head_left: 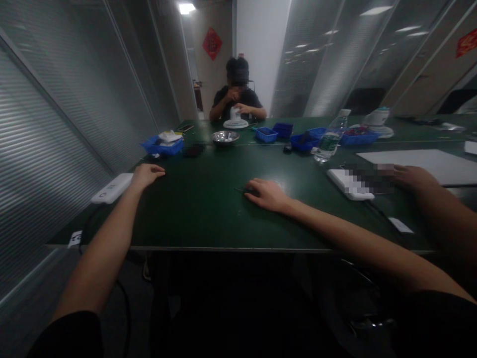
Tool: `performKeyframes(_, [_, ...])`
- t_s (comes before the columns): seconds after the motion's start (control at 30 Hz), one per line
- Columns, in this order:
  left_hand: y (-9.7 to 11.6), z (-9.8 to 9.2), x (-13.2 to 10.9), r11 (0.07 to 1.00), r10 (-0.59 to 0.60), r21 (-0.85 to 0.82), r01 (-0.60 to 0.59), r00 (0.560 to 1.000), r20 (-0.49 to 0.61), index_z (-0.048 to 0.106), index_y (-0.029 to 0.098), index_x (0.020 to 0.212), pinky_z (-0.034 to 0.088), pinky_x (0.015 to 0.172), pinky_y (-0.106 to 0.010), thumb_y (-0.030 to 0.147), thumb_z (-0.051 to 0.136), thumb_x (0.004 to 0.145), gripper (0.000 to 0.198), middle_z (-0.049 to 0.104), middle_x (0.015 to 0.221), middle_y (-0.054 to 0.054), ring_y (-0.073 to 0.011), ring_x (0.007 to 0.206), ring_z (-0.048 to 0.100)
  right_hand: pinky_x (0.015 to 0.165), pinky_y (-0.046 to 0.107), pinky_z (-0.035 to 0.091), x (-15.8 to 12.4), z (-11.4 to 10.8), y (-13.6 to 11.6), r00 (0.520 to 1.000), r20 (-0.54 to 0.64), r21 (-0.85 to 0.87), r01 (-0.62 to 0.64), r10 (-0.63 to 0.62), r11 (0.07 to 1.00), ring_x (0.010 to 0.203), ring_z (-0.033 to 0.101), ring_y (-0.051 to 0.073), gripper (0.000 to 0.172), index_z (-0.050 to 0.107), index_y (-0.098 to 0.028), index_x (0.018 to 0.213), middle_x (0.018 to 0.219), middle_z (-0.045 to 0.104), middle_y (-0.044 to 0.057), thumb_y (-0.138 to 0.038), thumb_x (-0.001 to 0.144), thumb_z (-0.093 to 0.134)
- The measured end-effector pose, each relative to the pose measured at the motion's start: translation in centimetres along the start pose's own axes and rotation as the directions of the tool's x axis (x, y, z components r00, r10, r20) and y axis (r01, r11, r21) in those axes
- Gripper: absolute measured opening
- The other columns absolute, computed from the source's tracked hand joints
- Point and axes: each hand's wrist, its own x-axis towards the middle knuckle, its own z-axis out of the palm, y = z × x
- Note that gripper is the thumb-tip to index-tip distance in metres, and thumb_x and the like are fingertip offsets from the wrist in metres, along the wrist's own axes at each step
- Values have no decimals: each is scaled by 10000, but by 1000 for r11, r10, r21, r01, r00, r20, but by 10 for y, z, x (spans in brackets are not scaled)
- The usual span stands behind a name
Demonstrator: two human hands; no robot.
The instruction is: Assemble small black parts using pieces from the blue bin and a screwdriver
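Note:
My left hand (147,175) rests over the left part of the green table (201,219), thumb and fingers drawn together. A tiny dark spot shows at its fingertips; what they hold, if anything, is too small to tell. A white box-like block (112,189), perhaps a power strip, lies beside that wrist. Low at the table's middle, my right hand (267,194) has its fingers closed around a thin dark tool (240,189), whose slim tip points left. Its kind cannot be made out, as most of it is covered by the fingers.
Across the table a person (238,94) handles a white fan-like object (235,122). A metal bowl (225,138), blue trays (162,145) and a water bottle (331,139) stand toward the back. At right, a co-worker's hand (417,178) is near a white block (345,184) and a white board (428,164).

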Motion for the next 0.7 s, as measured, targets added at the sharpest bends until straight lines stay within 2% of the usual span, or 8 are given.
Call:
performKeyframes(0.33, [13, -7, -13, 1000, -6, -23, 5, 1000, -11, 848, 238, 920, 553, 944, -382, 407, 887, 776, 226, 811, 1060, -82, -294, 1001, 741, 701, 303, 441, 0, -1, 0, 1000, 12, 3, -2, 2, 1000, 849, 654, 200, 330, 655, -185, 1242, 1147, 709, 101, -447, 1056, 580])
performKeyframes(0.4, [22, -5, -18, 998, 42, -53, -43, 999, -22, 851, 243, 940, 553, 932, -378, 420, 875, 788, 235, 810, 1059, -80, -292, 988, 739, 697, 302, 436, 0, -1, 0, 1000, 15, -1, -4, 4, 1000, 840, 650, 197, 333, 654, -186, 1245, 1149, 710, 99, -450, 1058, 578])
performKeyframes(0.47, [40, 2, -25, 981, 160, -107, -161, 987, -18, 850, 249, 1006, 549, 938, -374, 443, 840, 821, 269, 807, 1082, -75, -288, 1006, 731, 692, 300, 433, -1, -2, -2, 1000, 15, -4, -10, 10, 1000, 835, 646, 195, 335, 656, -182, 1244, 1144, 711, 100, -449, 1058, 577])
performKeyframes(0.53, [64, 12, -37, 926, 342, -174, -335, 939, 12, 838, 246, 1083, 538, 962, -382, 469, 792, 864, 316, 796, 1133, -76, -280, 1045, 714, 680, 297, 431, -1, -4, -3, 1000, 20, -2, -10, 10, 1000, 821, 641, 188, 335, 658, -177, 1243, 1146, 711, 103, -445, 1062, 570])
performKeyframes(0.57, [78, 18, -45, 880, 441, -214, -424, 897, 38, 830, 244, 1109, 533, 972, -388, 482, 771, 883, 334, 786, 1166, -78, -276, 1064, 706, 676, 295, 431, -2, -4, -4, 1000, 21, 2, -6, 6, 1000, 813, 637, 184, 336, 658, -175, 1244, 1154, 709, 105, -442, 1065, 565])
performKeyframes(0.63, [108, 31, -64, 769, 606, -327, -550, 790, 97, 807, 245, 1172, 536, 948, -380, 487, 722, 938, 348, 762, 1215, -74, -256, 1079, 694, 677, 297, 435, -3, -6, -6, 1000, 14, 15, 12, -13, 1000, 813, 633, 182, 346, 658, -171, 1251, 1169, 701, 110, -446, 1071, 552])
performKeyframes(0.7, [135, 41, -84, 661, 725, -426, -617, 672, 151, 793, 232, 1187, 538, 925, -371, 473, 703, 971, 336, 748, 1207, -80, -241, 1066, 686, 689, 302, 443, -4, -8, -7, 999, -9, 25, 43, -43, 999, 825, 631, 187, 367, 657, -168, 1266, 1177, 692, 113, -460, 1077, 539])
